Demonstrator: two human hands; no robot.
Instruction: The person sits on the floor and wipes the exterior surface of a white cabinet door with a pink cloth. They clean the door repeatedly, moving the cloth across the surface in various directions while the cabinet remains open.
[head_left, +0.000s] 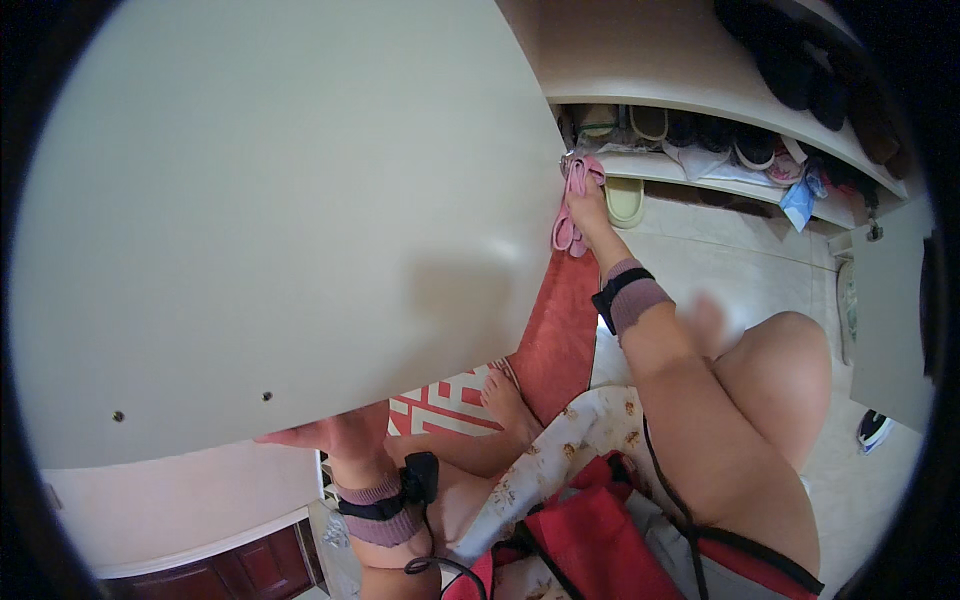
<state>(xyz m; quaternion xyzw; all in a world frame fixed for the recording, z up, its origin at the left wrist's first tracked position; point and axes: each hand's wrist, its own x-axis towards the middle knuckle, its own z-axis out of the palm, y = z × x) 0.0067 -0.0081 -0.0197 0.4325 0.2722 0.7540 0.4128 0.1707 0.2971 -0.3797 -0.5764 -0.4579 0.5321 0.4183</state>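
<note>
A large white cabinet door (300, 210) stands swung out before me and fills much of the left and middle. My left hand (360, 435) holds its near edge, with part of the hand hidden behind the panel. At the door's far right edge, beside a metal hinge (567, 159), my right hand (589, 206) grips a crumpled pink cloth (570, 232). The cloth hangs down along that edge and seems to touch it. Both wrists wear mauve cuffs with black straps and small black devices.
Several shoes fill the cabinet shelf (652, 166). A pale green slipper (625, 201) and a blue packet (798, 199) hang over its edge. Another door panel (892, 300) is at right. A red patterned mat (559, 330) lies below; a dark shoe (874, 431) sits on the tiles.
</note>
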